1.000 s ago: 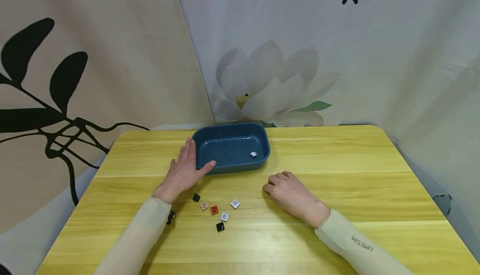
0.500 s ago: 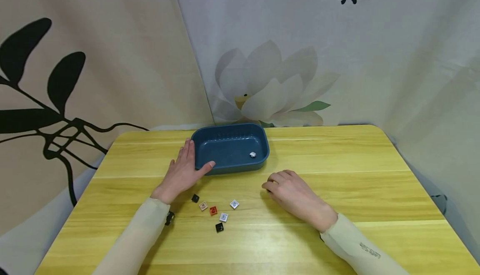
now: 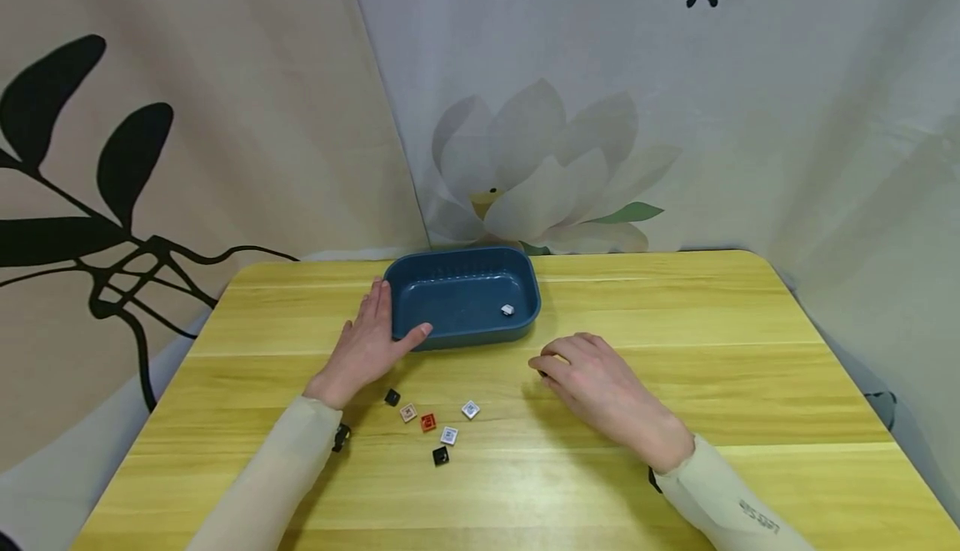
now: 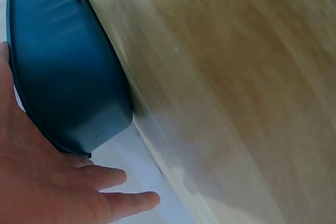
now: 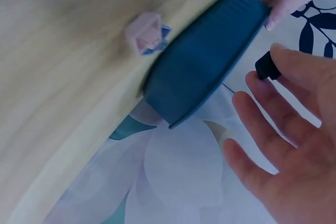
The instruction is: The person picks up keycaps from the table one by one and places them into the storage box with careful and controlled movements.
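Observation:
In the right wrist view a black keycap (image 5: pixel 266 66) is pinched between the thumb and index finger of my right hand (image 5: pixel 294 114). In the head view that hand (image 3: pixel 603 388) is above the table to the right of the loose keycaps, its back hiding most of the piece. My left hand (image 3: pixel 363 347) lies along the left end of a blue rectangular tray (image 3: pixel 465 339), fingers straight and thumb over the front rim. One white keycap (image 3: pixel 507 310) sits inside the tray at its right end.
Several keycaps lie in front of the tray: a black one (image 3: pixel 392 398), a beige one (image 3: pixel 408 412), a red one (image 3: pixel 428 423), white ones (image 3: pixel 470 409) and another black one (image 3: pixel 440 456). A printed curtain (image 3: pixel 555 101) hangs behind the wooden table (image 3: pixel 712 309).
My right hand has risen a little and its wrist has shifted right, with the black keycap now peeking out below the fingers. The left hand and tray stay in place.

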`<state>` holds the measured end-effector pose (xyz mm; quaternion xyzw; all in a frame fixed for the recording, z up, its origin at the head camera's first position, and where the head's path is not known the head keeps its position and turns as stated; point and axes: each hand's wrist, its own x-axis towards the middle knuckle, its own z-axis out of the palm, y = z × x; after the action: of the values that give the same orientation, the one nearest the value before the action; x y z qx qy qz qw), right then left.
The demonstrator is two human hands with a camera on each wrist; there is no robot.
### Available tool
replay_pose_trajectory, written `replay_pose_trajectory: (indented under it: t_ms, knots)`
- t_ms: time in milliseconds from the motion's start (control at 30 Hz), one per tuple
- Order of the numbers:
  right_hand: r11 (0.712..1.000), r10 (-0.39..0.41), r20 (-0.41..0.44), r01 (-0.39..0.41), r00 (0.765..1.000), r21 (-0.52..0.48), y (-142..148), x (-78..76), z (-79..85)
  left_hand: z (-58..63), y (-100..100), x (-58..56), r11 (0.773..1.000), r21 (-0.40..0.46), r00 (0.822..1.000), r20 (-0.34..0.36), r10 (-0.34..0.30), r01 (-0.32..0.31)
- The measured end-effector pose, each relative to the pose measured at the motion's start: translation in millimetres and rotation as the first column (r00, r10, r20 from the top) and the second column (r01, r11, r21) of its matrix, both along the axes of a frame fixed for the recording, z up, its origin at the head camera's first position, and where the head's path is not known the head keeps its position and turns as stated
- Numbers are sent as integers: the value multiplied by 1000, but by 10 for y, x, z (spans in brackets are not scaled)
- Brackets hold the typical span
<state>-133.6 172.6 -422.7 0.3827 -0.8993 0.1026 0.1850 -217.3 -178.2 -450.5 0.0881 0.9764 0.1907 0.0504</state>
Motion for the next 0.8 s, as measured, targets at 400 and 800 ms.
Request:
replay_pose_trajectory:
  t_ms: [400, 800]
  knots:
    - [994, -65, -8, 64, 998, -84, 16, -96, 198, 9, -10, -6, 1000, -4, 1000, -5, 2, -2]
    - [984, -76, -20, 72, 997, -164, -100, -308, 251, -2, -5, 10, 1000, 3, 1000, -10, -11, 11]
